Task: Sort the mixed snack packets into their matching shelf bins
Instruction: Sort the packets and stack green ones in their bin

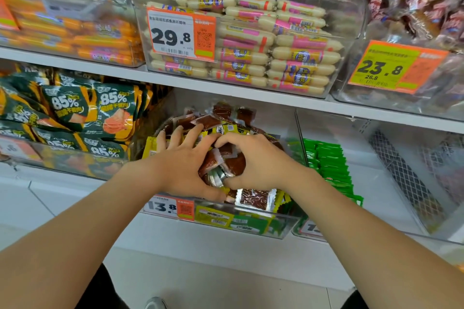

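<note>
Both bare forearms enter from the lower edge and converge on the lower shelf. The left hand (183, 158) lies palm-down with its outer fingers spread over the stock, while its index finger and thumb curve round the bundle of brown packets (221, 163). The right hand (258, 160) faces it, with fingers curled over the top and thumb beneath, gripping the same bundle. The index fingertips nearly meet above it. The bundle is held just above the heap inside the clear bin (251, 223), which contains mixed brown, yellow and green packets and carries a price label (170, 206) reading 13.8 on its front wall. The adjacent bin to the right holds a row of green packets (329, 163). To the left are dark green pouches (75, 113) marked 85%. Above the white shelf board (226, 90), clear bins hold orange sausages (75, 32), pale sausages (288, 57) behind a 29.8 tag, and brown wrapped snacks (426, 15) behind a 23.8 tag. The hands cover the middle of the heap. The orange sausages and the top row are blurred, and the small print on the tags is illegible. A shoe (155, 303) is cut off at the bottom edge.
</note>
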Tool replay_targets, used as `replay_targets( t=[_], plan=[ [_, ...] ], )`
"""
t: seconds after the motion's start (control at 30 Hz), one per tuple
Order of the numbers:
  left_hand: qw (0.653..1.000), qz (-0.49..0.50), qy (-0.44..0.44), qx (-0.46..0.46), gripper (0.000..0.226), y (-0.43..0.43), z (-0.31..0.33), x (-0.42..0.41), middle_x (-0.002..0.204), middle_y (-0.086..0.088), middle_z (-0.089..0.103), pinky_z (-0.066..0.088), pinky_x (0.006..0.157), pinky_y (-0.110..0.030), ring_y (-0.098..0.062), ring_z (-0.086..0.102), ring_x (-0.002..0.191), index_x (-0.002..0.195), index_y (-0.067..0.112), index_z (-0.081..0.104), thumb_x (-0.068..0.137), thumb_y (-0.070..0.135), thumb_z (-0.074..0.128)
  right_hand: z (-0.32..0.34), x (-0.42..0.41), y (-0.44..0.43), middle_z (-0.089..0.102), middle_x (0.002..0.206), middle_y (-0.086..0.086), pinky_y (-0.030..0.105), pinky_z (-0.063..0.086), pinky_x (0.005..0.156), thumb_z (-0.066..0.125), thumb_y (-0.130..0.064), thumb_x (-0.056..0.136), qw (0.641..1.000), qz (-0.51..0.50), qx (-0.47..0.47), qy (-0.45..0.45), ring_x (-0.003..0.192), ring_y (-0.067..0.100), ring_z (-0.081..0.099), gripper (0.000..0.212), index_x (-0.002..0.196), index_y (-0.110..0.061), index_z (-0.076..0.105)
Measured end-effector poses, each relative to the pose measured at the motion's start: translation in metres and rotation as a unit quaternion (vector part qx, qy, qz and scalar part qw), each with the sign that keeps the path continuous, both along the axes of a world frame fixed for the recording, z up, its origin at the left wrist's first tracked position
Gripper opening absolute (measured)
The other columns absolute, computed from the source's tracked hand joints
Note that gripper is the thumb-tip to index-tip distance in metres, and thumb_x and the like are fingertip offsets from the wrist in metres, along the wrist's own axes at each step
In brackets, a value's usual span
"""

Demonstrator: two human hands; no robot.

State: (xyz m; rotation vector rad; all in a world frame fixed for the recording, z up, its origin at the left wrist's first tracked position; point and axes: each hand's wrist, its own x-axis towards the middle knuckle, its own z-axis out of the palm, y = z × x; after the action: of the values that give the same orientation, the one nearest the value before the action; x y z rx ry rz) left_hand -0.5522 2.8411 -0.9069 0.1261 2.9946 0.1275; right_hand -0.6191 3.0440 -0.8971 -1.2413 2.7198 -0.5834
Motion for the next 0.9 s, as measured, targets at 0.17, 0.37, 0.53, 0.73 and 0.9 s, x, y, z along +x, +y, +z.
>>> replay_targets(
  t=[0.17, 0.37, 0.53, 0.73, 0.9],
  plan=[
    [0.999, -0.023, 0.018, 0.040, 0.128, -0.004, 0.008, -0.003, 0.167, 0.005, 0.004, 0.007, 0.120, -0.073, -0.042, 0.005, 0.155, 0.156, 0.044, 0.001, 0.058, 0.076, 0.077, 0.003, 0.008, -0.001, 0.046, 0.154, -0.019, 0.024, 0.035, 0.105, 0.098, -0.049, 0.062, 0.998, 0.010, 0.004, -0.059, 0.132, 0.001, 0.043, 0.111, 0.155, -0.035, 0.038],
    [0.984, -0.024, 0.150, 0.090, 0.109, -0.010, 0.026, 0.008, 0.137, 0.008, 0.024, 0.038, 0.103, -0.051, -0.026, 0.029, 0.126, 0.146, 0.045, 0.024, 0.055, 0.059, 0.082, -0.002, 0.011, -0.008, 0.054, 0.146, -0.016, 0.038, 0.040, 0.110, 0.085, -0.022, 0.074, 0.996, -0.065, -0.065, -0.001, 0.137, 0.019, 0.042, 0.080, 0.145, -0.036, 0.053],
    [0.967, -0.003, 0.190, 0.168, 0.079, -0.019, 0.033, 0.012, 0.118, 0.006, 0.044, 0.053, 0.078, -0.042, -0.017, 0.057, 0.092, 0.129, 0.035, 0.038, 0.066, 0.046, 0.084, 0.005, 0.009, -0.002, 0.061, 0.138, -0.010, 0.016, 0.025, 0.087, 0.085, -0.019, 0.082, 0.981, -0.135, -0.126, 0.053, 0.120, 0.002, 0.037, 0.061, 0.136, -0.039, 0.062],
    [0.960, 0.010, 0.238, 0.147, 0.041, -0.028, 0.029, 0.003, 0.104, 0.010, 0.067, 0.057, 0.072, -0.043, -0.009, 0.062, 0.069, 0.117, 0.035, 0.047, 0.087, 0.040, 0.075, 0.006, 0.003, 0.013, 0.065, 0.112, -0.012, 0.030, 0.043, 0.095, 0.090, -0.021, 0.078, 0.953, -0.173, -0.226, 0.108, 0.110, 0.015, 0.059, 0.049, 0.118, -0.037, 0.066],
    [0.959, 0.036, 0.265, 0.096, 0.028, -0.027, 0.021, -0.007, 0.107, 0.001, 0.071, 0.057, 0.072, -0.046, -0.025, 0.059, 0.077, 0.111, 0.044, 0.046, 0.096, 0.034, 0.068, 0.000, 0.000, 0.022, 0.064, 0.126, -0.007, 0.029, 0.042, 0.094, 0.087, -0.036, 0.082, 0.968, -0.170, -0.183, 0.032, 0.117, 0.016, 0.057, 0.056, 0.132, -0.039, 0.061]
  ],
)
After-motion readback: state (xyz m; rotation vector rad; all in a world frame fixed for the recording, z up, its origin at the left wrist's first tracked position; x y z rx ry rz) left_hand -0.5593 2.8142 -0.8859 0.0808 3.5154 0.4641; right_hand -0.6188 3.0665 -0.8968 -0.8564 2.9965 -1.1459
